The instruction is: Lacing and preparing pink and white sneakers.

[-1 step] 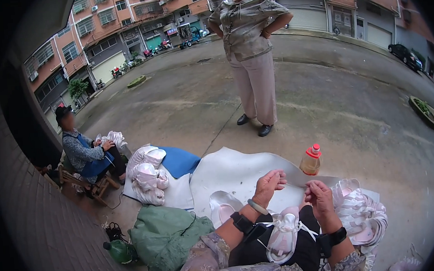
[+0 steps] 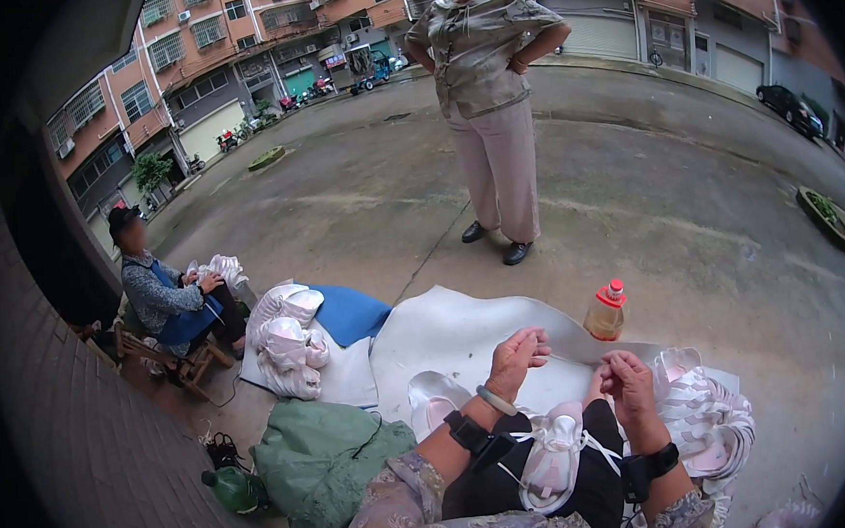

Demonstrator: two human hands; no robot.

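Note:
My left hand [image 2: 519, 363] is raised over the white sheet, its fingertips pressed together. Closed too, with fingers curled in a pinch, is my right hand [image 2: 629, 387]; anything between either hand's fingers is too small to make out. Below and between my wrists, a white-and-pink shoe upper [image 2: 553, 459] rests on the dark cloth over my lap, white laces trailing to both sides. Just left of it lies another pale shoe upper [image 2: 437, 403] with a pink inside. Beside my right hand sits a stack of white-and-pink shoe uppers [image 2: 711, 425].
The white sheet [image 2: 446, 335] spreads before me. A bottle with a red cap [image 2: 605, 313] stands beyond it. Left are bundled uppers [image 2: 287, 345], a green bag [image 2: 328, 454] and a green bottle [image 2: 235, 490]. One person [image 2: 168, 289] sits left; another [image 2: 490, 95] stands ahead.
My left hand has shifted slightly up and to the left. The right hand has moved a little to the right, so the two are slightly farther apart.

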